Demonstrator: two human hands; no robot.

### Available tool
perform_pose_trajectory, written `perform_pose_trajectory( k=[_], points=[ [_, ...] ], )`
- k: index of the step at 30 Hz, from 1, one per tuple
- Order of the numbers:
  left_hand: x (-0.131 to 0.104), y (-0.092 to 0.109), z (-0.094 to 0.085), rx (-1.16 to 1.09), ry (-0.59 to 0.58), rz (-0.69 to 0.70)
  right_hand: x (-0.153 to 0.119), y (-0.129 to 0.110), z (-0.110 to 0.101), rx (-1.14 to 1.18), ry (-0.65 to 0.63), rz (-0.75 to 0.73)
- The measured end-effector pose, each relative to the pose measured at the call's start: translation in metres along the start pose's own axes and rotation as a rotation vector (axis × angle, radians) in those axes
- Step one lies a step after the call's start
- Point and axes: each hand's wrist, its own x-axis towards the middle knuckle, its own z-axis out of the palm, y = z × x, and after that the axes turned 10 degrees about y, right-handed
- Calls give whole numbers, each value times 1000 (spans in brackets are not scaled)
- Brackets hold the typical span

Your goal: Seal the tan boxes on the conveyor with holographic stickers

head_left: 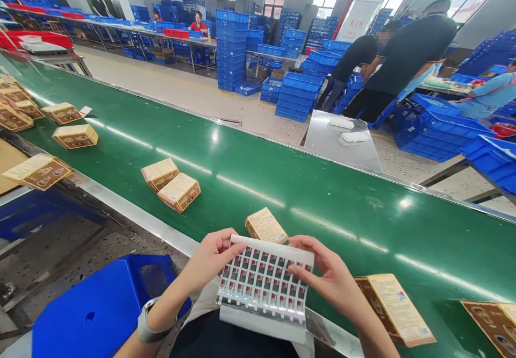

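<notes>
Between my two hands is a sheet of stickers point(262, 280), with rows of small dark-and-red labels on white backing. My left hand point(217, 253) pinches its upper left corner, thumb on the front. On the right side, my right hand point(318, 266) grips the sheet, with the thumb lying over the labels. The lower part of the sheet curls over my lap. Just beyond its top edge, a brown-and-cream box point(266, 226) lies on the green conveyor belt point(226, 159). Another such box point(397, 309) rests right of my right forearm.
More boxes lie along the belt, including a pair point(171, 185) left of centre and one point(492, 323) at the right edge. A blue stool point(97, 304) stands at my left. Across the belt are stacked blue crates point(231, 51), a metal table point(338, 143) and several people.
</notes>
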Motion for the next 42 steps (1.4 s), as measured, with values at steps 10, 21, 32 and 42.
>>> perform_pose_trajectory(
  k=[10, 21, 32, 42],
  points=[
    [-4, 44, 53, 702, -61, 752, -30, -16, 19, 149, 180, 109],
    [0, 52, 70, 728, -123, 661, -47, -12, 1, -68, 291, 6],
    [-1, 50, 68, 762, -205, 471, -48, -6, -8, -168, 210, -143],
    [-4, 44, 54, 727, -124, 286, -47, -2, 2, -455, 233, -535]
  ],
)
